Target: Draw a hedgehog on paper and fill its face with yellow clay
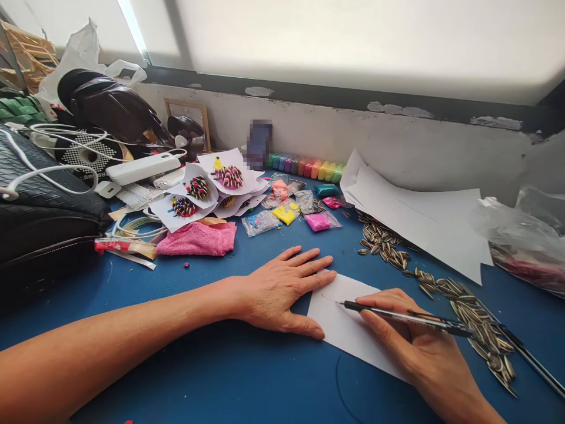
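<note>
A small white sheet of paper (348, 324) lies on the blue tabletop (247, 377). My left hand (286, 288) rests flat with fingers spread, its fingertips and thumb on the sheet's left edge. In my right hand (415, 341) is a clear pen (397, 315) with a black grip, pinched between thumb and fingers. The pen's tip touches the paper or is just above it, at the end of a thin curved line near the upper left. Part of the sheet is hidden under my right hand.
Striped sunflower seeds (477, 318) lie right of my right hand, beside a second pen (529, 359). Larger white sheets (415, 206) lie behind. Bags of coloured clay (320, 221), papers with seed-covered figures (185, 206), a pink cloth (198, 237) and a black bag (48, 224) stand farther left.
</note>
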`<state>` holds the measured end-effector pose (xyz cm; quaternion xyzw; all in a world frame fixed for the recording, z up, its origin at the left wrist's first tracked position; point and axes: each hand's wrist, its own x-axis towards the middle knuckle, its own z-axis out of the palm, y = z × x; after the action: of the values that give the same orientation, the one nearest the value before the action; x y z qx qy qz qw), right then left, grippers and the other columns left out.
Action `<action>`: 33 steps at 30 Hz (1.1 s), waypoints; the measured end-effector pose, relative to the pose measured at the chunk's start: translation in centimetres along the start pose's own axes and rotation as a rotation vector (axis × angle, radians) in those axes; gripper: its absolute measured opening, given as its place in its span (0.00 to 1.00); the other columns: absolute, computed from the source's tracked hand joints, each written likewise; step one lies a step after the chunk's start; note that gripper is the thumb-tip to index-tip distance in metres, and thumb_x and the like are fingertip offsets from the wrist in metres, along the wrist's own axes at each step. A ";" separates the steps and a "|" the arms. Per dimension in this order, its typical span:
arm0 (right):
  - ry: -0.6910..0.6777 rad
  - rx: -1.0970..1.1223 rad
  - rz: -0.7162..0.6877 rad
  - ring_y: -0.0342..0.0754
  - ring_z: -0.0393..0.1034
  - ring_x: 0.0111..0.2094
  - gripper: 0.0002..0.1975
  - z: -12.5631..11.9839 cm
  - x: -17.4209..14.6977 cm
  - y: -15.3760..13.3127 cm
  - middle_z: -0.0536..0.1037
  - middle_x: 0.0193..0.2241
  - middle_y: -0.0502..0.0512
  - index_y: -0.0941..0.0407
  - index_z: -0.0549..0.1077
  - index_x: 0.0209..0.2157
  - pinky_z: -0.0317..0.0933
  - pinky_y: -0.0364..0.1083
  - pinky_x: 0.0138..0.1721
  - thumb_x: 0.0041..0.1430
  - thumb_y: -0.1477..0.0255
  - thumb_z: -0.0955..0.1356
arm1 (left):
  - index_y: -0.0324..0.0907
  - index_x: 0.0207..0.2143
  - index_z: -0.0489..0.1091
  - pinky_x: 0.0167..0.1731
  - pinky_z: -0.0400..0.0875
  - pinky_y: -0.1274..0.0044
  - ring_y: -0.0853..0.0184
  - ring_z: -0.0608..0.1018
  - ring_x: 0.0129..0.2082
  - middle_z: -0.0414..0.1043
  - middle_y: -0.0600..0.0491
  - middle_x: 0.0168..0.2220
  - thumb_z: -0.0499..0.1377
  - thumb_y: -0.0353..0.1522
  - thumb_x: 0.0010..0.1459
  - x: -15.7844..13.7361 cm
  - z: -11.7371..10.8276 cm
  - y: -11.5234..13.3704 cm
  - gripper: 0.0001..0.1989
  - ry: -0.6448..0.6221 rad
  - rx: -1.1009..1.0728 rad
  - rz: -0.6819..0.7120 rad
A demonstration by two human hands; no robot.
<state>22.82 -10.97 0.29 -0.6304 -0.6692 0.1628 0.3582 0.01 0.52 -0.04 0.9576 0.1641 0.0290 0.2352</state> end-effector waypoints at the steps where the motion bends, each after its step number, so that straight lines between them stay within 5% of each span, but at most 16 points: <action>1: -0.002 -0.001 -0.008 0.50 0.76 0.38 0.10 0.0 0.0 0.0 0.82 0.34 0.50 0.46 0.82 0.35 0.70 0.48 0.41 0.57 0.59 0.70 | 0.44 0.69 0.46 0.67 0.32 0.59 0.54 0.41 0.70 0.36 0.48 0.70 0.53 0.56 0.58 0.0 0.0 0.0 0.44 0.003 0.001 0.000; 33: 0.025 0.076 0.067 0.48 0.75 0.39 0.08 0.2 0.0 0.3 0.81 0.33 0.49 0.45 0.81 0.33 0.69 0.45 0.42 0.55 0.60 0.70 | 0.46 0.69 0.45 0.67 0.33 0.59 0.54 0.41 0.70 0.36 0.49 0.71 0.53 0.55 0.59 0.0 0.2 0.0 0.43 0.011 0.028 0.002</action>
<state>22.87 -10.88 -0.08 -0.6403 -0.6365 0.1921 0.3847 0.04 0.44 -0.28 0.9607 0.1648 0.0321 0.2209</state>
